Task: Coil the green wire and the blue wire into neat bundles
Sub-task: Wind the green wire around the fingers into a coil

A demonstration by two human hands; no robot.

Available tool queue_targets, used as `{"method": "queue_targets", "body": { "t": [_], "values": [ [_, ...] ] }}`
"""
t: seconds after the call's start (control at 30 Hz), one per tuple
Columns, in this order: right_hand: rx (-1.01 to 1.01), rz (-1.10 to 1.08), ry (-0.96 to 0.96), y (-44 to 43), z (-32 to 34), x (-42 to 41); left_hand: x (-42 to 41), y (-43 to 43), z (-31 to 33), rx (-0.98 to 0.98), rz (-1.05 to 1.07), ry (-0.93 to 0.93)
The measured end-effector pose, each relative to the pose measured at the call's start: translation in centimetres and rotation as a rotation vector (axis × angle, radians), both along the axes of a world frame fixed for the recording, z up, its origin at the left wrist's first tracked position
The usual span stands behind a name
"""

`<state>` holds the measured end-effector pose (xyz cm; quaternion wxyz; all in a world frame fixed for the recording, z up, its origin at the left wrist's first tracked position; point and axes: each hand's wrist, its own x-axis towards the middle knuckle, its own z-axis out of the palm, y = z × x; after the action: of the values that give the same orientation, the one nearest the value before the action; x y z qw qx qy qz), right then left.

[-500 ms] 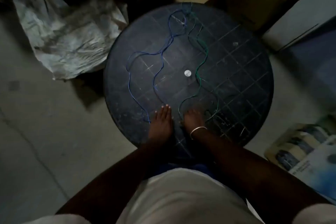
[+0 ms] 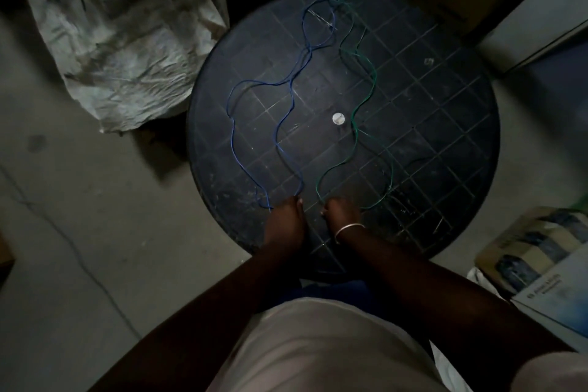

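Observation:
A blue wire (image 2: pixel 234 133) lies in loose wavy loops on the left half of a round dark table (image 2: pixel 445 111). A green wire (image 2: pixel 375 78) snakes down the right half. The two wires cross and tangle near the table's far edge. At the near edge my left hand (image 2: pixel 284 218) has its fingers curled in where the blue wire's near ends arrive. Beside it, my right hand (image 2: pixel 342 211), with a bangle on the wrist, is curled over the near end of the green wire. The dim light hides the fingertips' grip.
A small silver disc (image 2: pixel 338 118) marks the table's centre. A crumpled white sack (image 2: pixel 127 51) lies on the concrete floor at the left. A printed bag (image 2: pixel 534 242) sits at the right, a pale cabinet (image 2: pixel 541 25) at the back right.
My left hand's fingers, flat on the table before, have curled in at the blue wire's end. My right hand stays curled at the green wire.

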<state>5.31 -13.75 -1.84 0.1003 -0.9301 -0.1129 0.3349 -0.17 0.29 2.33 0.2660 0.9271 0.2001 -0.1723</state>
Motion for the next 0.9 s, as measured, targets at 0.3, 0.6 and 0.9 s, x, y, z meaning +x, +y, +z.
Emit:
{"method": "queue_targets", "body": {
  "t": [0.3, 0.6, 0.9],
  "values": [
    [0.299, 0.045, 0.064, 3.1, 6.0, -3.0, 0.7, 1.2, 2.3, -0.724, 0.657, -0.021],
    [0.69, -0.204, -0.402, 1.5, 13.2, -0.8, -0.1, 4.2, 11.9, -0.718, 0.469, -0.121],
    [0.71, 0.004, -0.354, 3.5, 14.0, -0.1, 0.7, 3.9, 22.0, -1.135, 0.25, -0.066]
  ]
}}
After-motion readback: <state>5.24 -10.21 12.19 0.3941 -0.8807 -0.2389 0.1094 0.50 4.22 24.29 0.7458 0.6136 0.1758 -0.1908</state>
